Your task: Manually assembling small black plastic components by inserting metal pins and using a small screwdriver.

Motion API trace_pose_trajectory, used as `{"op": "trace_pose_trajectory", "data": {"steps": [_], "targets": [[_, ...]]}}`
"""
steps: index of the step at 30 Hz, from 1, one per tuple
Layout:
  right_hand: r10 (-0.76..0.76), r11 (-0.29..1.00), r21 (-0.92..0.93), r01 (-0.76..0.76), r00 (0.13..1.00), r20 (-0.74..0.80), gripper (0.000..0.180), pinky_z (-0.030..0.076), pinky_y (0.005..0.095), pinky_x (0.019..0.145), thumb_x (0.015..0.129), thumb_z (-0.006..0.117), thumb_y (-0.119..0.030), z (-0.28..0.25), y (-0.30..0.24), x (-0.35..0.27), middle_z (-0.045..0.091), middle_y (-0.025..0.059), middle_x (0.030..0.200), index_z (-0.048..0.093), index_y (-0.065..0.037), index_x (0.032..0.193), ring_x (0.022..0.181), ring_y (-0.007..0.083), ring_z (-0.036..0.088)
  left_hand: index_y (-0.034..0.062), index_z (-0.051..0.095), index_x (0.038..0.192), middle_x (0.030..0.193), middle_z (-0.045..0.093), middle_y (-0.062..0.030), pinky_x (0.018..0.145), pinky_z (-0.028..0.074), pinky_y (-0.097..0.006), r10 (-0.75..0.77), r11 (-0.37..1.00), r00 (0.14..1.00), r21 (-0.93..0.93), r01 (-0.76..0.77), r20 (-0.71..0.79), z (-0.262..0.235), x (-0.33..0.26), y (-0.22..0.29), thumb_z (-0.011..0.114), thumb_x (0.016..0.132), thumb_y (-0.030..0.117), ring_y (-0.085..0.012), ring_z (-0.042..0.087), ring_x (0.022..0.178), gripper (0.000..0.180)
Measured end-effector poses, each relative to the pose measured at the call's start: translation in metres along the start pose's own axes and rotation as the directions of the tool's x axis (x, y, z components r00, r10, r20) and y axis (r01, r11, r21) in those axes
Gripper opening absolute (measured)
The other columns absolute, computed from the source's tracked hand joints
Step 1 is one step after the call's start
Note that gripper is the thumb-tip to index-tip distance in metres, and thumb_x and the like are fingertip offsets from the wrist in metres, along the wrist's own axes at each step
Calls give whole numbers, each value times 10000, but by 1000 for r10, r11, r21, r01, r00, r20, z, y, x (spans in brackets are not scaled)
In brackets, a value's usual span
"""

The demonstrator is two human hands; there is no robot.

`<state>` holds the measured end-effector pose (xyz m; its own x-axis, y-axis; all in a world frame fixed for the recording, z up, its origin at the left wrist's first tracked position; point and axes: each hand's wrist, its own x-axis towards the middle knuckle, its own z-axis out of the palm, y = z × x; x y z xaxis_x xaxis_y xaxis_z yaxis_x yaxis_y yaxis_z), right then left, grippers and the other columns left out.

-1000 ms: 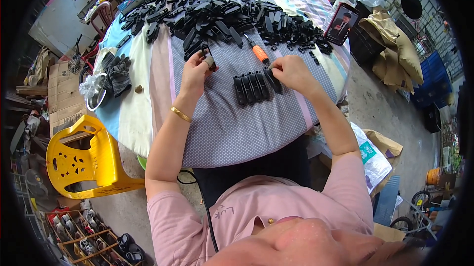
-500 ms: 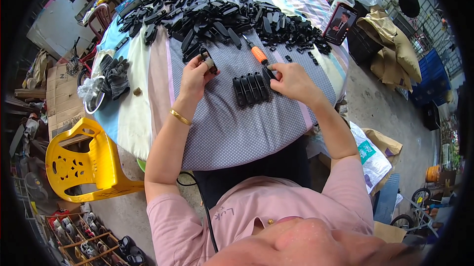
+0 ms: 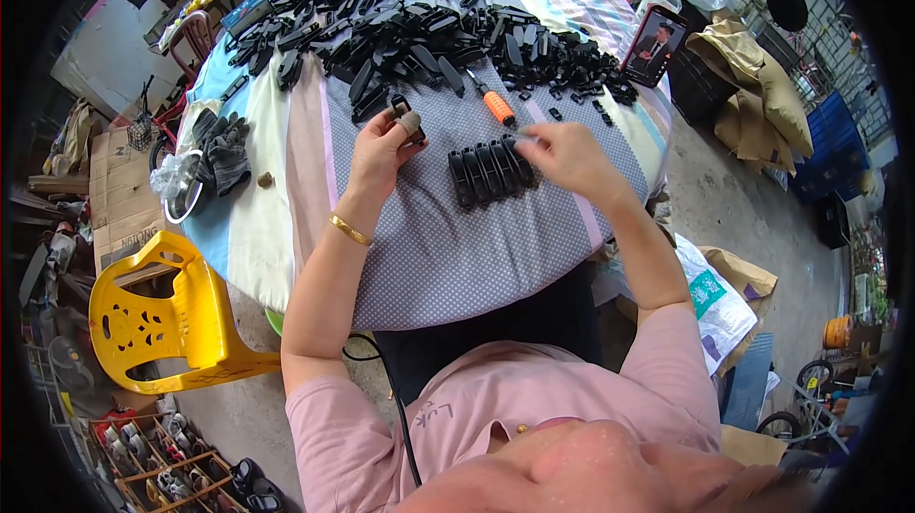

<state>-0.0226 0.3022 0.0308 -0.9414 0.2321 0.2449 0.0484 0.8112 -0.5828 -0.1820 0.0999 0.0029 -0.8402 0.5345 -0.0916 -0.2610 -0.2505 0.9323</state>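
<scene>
On the dotted cloth (image 3: pixel 448 256), left hand (image 3: pixel 379 153) clamped on small black clip (image 3: pixel 408 119) — dark, glossy plastic.

The counter (image 3: pixel 448 265) is covered with a dotted grey cloth (image 3: pixel 496 246) and striped pastel sheets. A row of black plastic parts (image 3: pixel 491 173) is laid side by side on the dotted cloth. Beyond the row, an orange-handled screwdriver (image 3: pixel 497 107) is placed, and beyond that a large heap of black parts (image 3: pixel 419 27) is spread. Left of the row, dark work gloves (image 3: pixel 221 146) are placed near the edge.
</scene>
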Motion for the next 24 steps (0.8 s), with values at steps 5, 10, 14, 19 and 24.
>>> {"op": "trace_pose_trajectory", "data": {"steps": [5, 10, 14, 19, 24], "targets": [[14, 986, -157, -49, 976, -218, 251, 481, 342, 660, 772, 614, -184, -25, 43, 19, 617, 155, 755, 649, -30, 966, 685, 268, 614, 1, 518, 1062, 887, 558, -40, 678, 536, -271, 9, 997, 1000, 76, -10, 10, 1, 1, 0, 594, 829, 98, -122, 568, 758, 263], [129, 930, -344, -130, 991, -27, 225, 465, 361, 752, 753, 603, -170, -8, 61, 33, 593, 149, 877, 659, -56, 939, 851, 287, 591, 5, 520, 1082, 893, 556, -35, 694, 518, -288, 4, 1000, 998, 17, -5, 68, 3, -1, 2, 593, 837, 105, -122, 556, 766, 274], [191, 904, -394, -168, 981, 21, 208, 464, 371, 756, 747, 588, -153, -8, 51, 41, 597, 143, 925, 660, -62, 919, 859, 282, 590, 5, 518, 1086, 902, 554, -36, 709, 509, -295, -36, 994, 992, -93, 48, 123, 3, -1, 3, 599, 836, 103, -125, 551, 767, 280], [61, 964, -262, -38, 995, 83, 253, 474, 334, 732, 732, 554, -107, -18, 34, 71, 632, 134, 867, 659, -64, 958, 797, 249, 608, -5, 488, 1117, 960, 559, -87, 730, 511, -317, -7, 1000, 989, -6, 8, 147, 4, -4, 7, 569, 843, 86, -162, 573, 802, 300], [85, 921, 350, -171, 965, 247, 224, 488, 237, 609, 814, 529, -94, -12, -6, 83, 608, 45, 767, 612, 15, 991, 680, 91, 580, -18, 429, 1176, 1051, 551, -168, 818, 497, -384, -17, 981, 937, -176, 84, 349, 5, -4, 8, 504, 841, 58, -266, 598, 909, 352]]}}
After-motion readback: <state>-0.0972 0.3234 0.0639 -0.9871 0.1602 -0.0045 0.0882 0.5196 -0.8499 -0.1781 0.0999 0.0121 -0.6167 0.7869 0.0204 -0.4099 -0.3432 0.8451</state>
